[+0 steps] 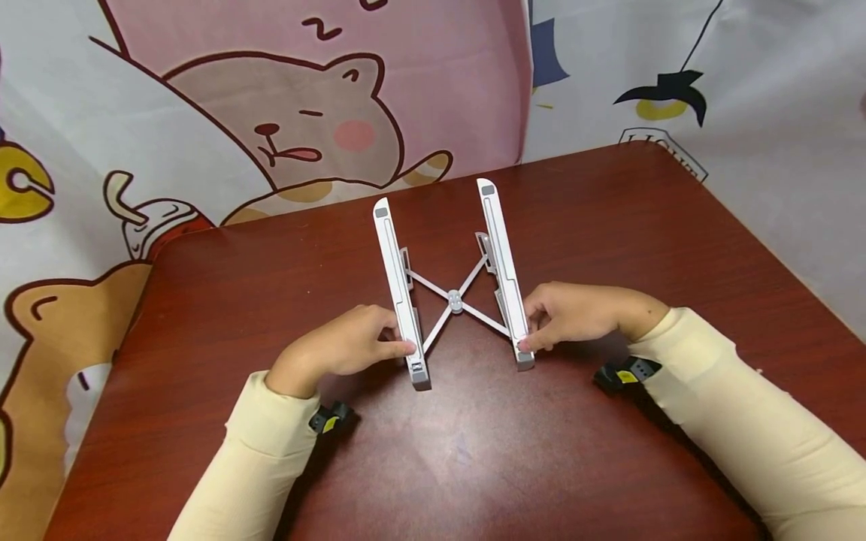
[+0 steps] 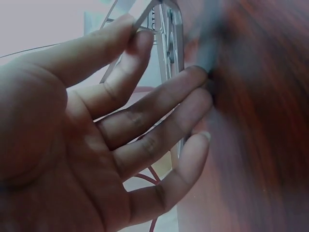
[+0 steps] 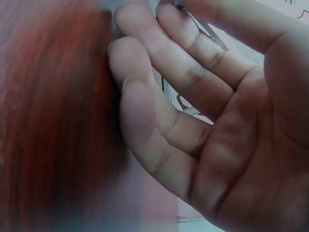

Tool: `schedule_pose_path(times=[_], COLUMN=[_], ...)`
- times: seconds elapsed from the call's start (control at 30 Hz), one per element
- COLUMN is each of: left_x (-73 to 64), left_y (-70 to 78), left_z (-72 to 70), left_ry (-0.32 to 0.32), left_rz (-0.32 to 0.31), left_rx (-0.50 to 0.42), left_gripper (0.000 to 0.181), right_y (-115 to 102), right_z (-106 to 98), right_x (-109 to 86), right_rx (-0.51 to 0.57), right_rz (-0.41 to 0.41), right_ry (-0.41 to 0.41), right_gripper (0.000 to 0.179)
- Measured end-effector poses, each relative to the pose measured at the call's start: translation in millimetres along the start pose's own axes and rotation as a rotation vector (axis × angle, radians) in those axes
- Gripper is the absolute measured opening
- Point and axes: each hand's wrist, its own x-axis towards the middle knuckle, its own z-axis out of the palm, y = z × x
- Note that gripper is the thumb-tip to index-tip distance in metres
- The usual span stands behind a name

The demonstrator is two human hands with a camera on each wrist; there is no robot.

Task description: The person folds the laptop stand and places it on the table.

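Observation:
A silver-white folding laptop stand [image 1: 395, 278] sits on the table, its two long rails spread apart and joined by crossed struts at a grey hub [image 1: 455, 301]. My left hand [image 1: 341, 342] pinches the near end of the left rail between thumb and index finger. In the left wrist view the other fingers lie loosely bent beside the stand's metal edge [image 2: 179, 48]. On the opposite side, my right hand [image 1: 582, 312] pinches the near part of the right rail [image 1: 501, 248]. The right wrist view shows its remaining fingers bent close to the tabletop; the pinch itself is partly cut off there.
The reddish-brown wooden table [image 1: 460, 458] extends around the stand on all sides. Behind it hangs a cartoon-printed cloth [image 1: 460, 83] that meets the table's far edge. Black straps with small devices [image 1: 334, 417] are worn at both wrists, below cream sleeves.

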Motion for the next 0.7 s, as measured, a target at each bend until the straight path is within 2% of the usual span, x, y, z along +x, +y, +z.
schedule_pose_path(times=[0.7], left_x=[1.5], left_y=[-2.0], left_z=[1.1], left_ry=[0.001], left_rz=[-0.005], left_rx=[-0.009], left_gripper=[0.020], right_y=[-7.7], right_z=[4.0], right_x=[2.3], right_rx=[-0.039], right_rz=[0.027], right_ry=[0.020], right_gripper=[0.017])
